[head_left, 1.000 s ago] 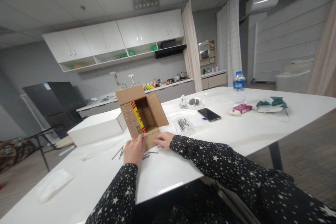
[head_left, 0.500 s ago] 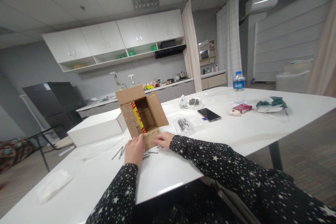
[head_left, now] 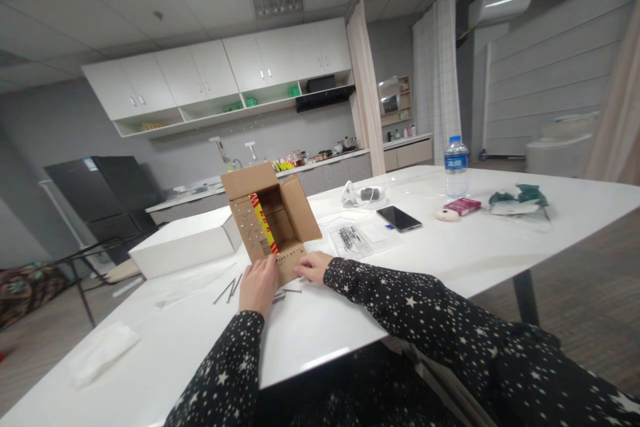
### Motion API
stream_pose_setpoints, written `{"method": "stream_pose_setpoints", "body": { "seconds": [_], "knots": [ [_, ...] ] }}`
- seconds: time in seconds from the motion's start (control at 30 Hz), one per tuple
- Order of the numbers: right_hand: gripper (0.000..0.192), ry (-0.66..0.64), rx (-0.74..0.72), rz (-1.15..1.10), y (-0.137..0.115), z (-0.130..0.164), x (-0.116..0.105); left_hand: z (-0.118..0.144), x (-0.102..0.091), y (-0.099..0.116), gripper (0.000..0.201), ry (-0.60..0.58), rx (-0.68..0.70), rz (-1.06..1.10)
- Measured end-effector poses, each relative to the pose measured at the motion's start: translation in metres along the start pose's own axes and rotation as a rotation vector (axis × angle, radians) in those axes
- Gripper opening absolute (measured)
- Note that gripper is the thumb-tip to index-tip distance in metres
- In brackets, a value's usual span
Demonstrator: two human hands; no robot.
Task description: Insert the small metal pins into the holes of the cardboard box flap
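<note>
A small brown cardboard box (head_left: 280,213) lies on its side on the white table (head_left: 320,327), its open mouth facing me, flaps spread, with red and yellow print inside. My left hand (head_left: 259,285) rests against the box's lower left corner. My right hand (head_left: 313,265) lies on the bottom flap at the right, fingers curled. Several long nails (head_left: 231,288) lie on the table just left of my left hand. Whether either hand pinches a nail is hidden.
A white flat box (head_left: 183,241) stands left of the cardboard box. A clear bag of nails (head_left: 351,239), a phone (head_left: 399,217), a water bottle (head_left: 455,166), a pink pack (head_left: 461,205) and a green cloth (head_left: 518,197) lie further right. A white tissue (head_left: 103,351) sits near left.
Almost nothing differs; my left hand has shifted very slightly right along the box's corner. The box and my right hand keep their places.
</note>
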State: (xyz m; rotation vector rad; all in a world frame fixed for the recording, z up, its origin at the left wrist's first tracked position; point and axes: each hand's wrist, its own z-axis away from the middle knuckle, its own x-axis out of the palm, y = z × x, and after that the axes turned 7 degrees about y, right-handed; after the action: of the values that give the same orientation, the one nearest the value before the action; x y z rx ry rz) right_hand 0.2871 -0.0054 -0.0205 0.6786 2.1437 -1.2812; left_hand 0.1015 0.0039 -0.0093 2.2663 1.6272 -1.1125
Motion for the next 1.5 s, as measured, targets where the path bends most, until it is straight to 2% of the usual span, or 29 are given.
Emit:
{"method": "stream_pose_setpoints", "body": {
  "seconds": [1.1,1.5],
  "knots": [
    [0.031,-0.002,-0.002,-0.005,-0.0014,0.0012,-0.0014,0.0008,0.0052,-0.0024,0.028,0.028,-0.003,0.024],
    [0.033,-0.001,-0.020,-0.002,0.0050,-0.0026,0.0037,-0.0007,0.0008,0.0002,0.028,-0.006,-0.018,0.034]
  ]
}}
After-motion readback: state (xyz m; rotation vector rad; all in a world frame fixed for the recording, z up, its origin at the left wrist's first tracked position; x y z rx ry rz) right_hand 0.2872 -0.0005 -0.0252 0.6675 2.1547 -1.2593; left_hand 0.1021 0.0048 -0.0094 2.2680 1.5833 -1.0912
